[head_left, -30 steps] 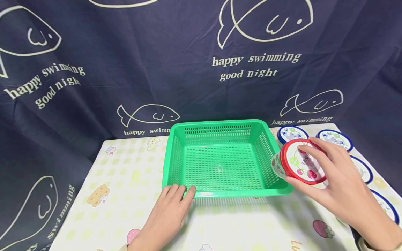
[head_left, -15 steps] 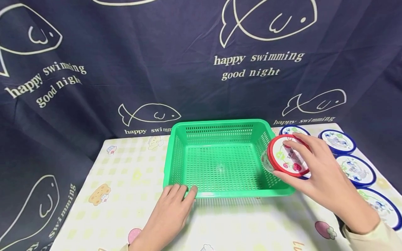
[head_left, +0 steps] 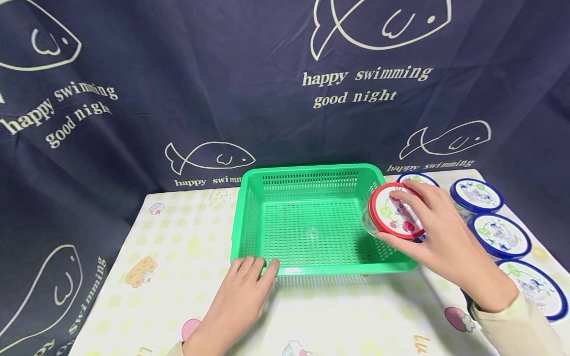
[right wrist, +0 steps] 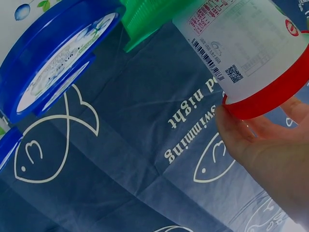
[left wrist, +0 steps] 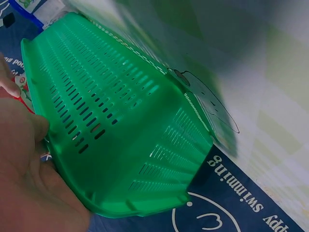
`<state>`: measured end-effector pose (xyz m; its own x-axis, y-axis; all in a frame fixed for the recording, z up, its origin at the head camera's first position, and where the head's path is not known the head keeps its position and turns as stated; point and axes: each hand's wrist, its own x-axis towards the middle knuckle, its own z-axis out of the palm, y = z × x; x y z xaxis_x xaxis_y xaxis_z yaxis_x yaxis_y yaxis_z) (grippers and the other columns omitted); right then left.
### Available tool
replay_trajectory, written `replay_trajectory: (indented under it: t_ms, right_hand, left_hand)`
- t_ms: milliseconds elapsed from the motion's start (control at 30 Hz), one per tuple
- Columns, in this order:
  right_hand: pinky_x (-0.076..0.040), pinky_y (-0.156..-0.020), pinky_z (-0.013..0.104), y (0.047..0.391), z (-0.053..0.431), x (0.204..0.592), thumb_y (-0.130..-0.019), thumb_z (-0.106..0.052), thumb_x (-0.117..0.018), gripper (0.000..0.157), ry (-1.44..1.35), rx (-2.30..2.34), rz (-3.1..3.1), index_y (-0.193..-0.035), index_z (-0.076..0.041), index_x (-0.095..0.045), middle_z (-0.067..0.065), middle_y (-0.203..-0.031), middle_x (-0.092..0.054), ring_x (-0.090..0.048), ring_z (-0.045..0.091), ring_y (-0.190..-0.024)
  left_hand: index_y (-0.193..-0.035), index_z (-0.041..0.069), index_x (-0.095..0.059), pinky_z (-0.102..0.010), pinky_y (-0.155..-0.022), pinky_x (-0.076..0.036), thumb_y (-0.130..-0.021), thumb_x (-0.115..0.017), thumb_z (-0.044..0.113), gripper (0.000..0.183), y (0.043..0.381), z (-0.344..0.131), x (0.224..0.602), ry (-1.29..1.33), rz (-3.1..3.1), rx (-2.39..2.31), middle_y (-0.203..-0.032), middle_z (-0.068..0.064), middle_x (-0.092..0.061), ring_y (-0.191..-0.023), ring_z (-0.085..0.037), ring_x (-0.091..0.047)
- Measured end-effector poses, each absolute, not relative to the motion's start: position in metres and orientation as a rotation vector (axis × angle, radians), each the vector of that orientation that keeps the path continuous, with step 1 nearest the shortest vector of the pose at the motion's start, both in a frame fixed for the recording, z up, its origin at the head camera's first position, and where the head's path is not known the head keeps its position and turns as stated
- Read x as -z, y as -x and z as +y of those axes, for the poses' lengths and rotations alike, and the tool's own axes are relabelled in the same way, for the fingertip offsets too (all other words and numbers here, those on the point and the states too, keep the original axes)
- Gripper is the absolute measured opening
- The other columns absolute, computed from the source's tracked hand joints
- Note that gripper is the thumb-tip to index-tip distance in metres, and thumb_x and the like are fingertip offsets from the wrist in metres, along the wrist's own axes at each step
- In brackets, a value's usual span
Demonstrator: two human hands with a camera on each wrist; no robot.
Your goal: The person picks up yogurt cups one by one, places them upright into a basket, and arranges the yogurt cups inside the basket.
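My right hand (head_left: 450, 247) grips a clear plastic jar (head_left: 396, 211) by its red lid, which has a cherry print. The jar is tilted above the right side of a green perforated basket (head_left: 329, 270). In the right wrist view, the jar (right wrist: 241, 53) shows a barcode label on its wall, with thumb and fingers at the red lid's edge. My left hand (head_left: 245, 294) holds the basket's front rim near its left corner, fingers hooked over it. From the left wrist, the basket (left wrist: 96, 96) appears from outside, its rim against the hand.
Several blue-lidded jars (head_left: 499, 235) stand to the right of the basket, one partly hidden behind the right hand. A checked, cartoon-printed cloth (head_left: 178, 277) covers the table. Behind it hangs a dark blue curtain (head_left: 276, 89) with fish drawings.
The right hand has carried the red-lidded jar leftward, from the basket's right edge to over its right side. The left hand keeps its hold on the rim. The head view has shifted slightly.
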<state>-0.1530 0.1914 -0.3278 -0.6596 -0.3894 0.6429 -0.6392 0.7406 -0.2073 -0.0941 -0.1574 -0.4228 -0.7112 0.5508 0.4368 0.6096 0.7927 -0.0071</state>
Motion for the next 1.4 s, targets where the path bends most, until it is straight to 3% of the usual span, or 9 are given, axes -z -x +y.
replay_trajectory:
  t_ms: [167,400,633,1100,1400]
  right_hand:
    - [-0.030,-0.097,0.036,0.158,0.192,0.334,-0.056,-0.046,-0.078,0.073,-0.768,-0.552,-2.378,-0.115,-0.010,-0.058,0.016,-0.122,-0.047,-0.040,0.033,-0.113]
    - [-0.033,-0.091,0.042,0.167,0.193,0.338,-0.056,-0.049,-0.077,0.074,-0.776,-0.525,-2.375,-0.115,-0.010,-0.058,0.015,-0.123,-0.048,-0.041,0.033,-0.114]
    - [-0.028,-0.096,0.041,0.179,0.191,0.341,-0.055,-0.047,-0.078,0.073,-0.815,-0.537,-2.373,-0.113,-0.009,-0.058,0.014,-0.122,-0.048,-0.041,0.032,-0.113]
    - [-0.034,-0.086,0.051,0.198,0.190,0.345,-0.051,-0.045,-0.081,0.077,-0.780,-0.487,-2.476,-0.116,-0.012,-0.057,0.014,-0.124,-0.046,-0.037,0.033,-0.115]
    - [-0.037,-0.083,0.050,0.210,0.189,0.346,-0.052,-0.051,-0.079,0.079,-0.774,-0.460,-2.513,-0.117,-0.013,-0.055,0.013,-0.123,-0.046,-0.038,0.030,-0.115]
  left_hand:
    - [-0.117,0.012,-0.051,-0.037,-0.077,-0.035,-0.097,-0.023,0.027,0.038,0.095,-0.159,0.423,0.870,-2.562,0.179,-0.088,-0.003,-0.052,-0.079,-0.023,-0.046]
    - [-0.117,0.012,-0.050,-0.037,-0.077,-0.035,-0.097,-0.022,0.027,0.038,0.095,-0.158,0.422,0.879,-2.569,0.171,-0.087,-0.003,-0.051,-0.077,-0.023,-0.044]
    - [-0.117,0.011,-0.050,-0.037,-0.076,-0.035,-0.096,-0.023,0.026,0.037,0.095,-0.158,0.422,0.881,-2.565,0.181,-0.086,-0.003,-0.050,-0.076,-0.023,-0.043]
    - [-0.116,0.010,-0.051,-0.037,-0.074,-0.035,-0.096,-0.027,0.026,0.035,0.096,-0.158,0.423,0.887,-2.513,0.208,-0.083,-0.003,-0.048,-0.074,-0.023,-0.042]
    - [-0.114,0.010,-0.052,-0.036,-0.073,-0.036,-0.095,-0.029,0.026,0.034,0.097,-0.158,0.425,0.879,-2.476,0.209,-0.082,-0.002,-0.048,-0.072,-0.021,-0.041]
